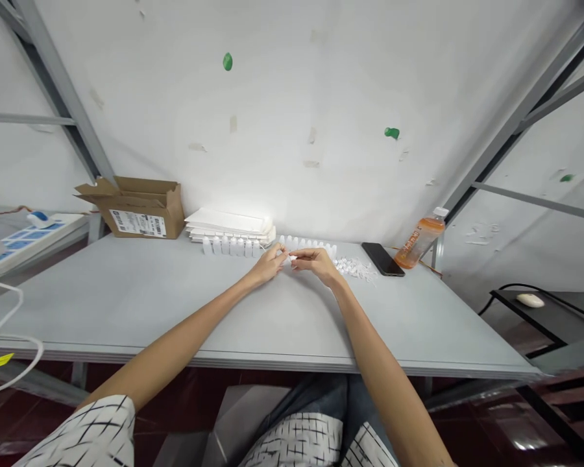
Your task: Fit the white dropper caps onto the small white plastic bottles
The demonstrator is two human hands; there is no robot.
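My left hand (269,264) is closed around a small white plastic bottle (287,255), mostly covered by the fingers. Fingertips of my right hand (317,264) pinch at the bottle's top end, on a small white piece (292,257) too tiny to make out well. Behind and to the left of my hands stands a row of small translucent bottles (231,246). A second row of such bottles (327,248) stands behind my right hand, partly hidden by it. Just right of that hand lies a loose heap of tiny white plastic parts (356,268).
A stack of white sheets or trays (231,222) lies against the wall beside an open cardboard box (143,211). To the right are a black phone (383,259) and a bottle of orange drink (421,239). The grey table's front edge (272,358) runs below my forearms.
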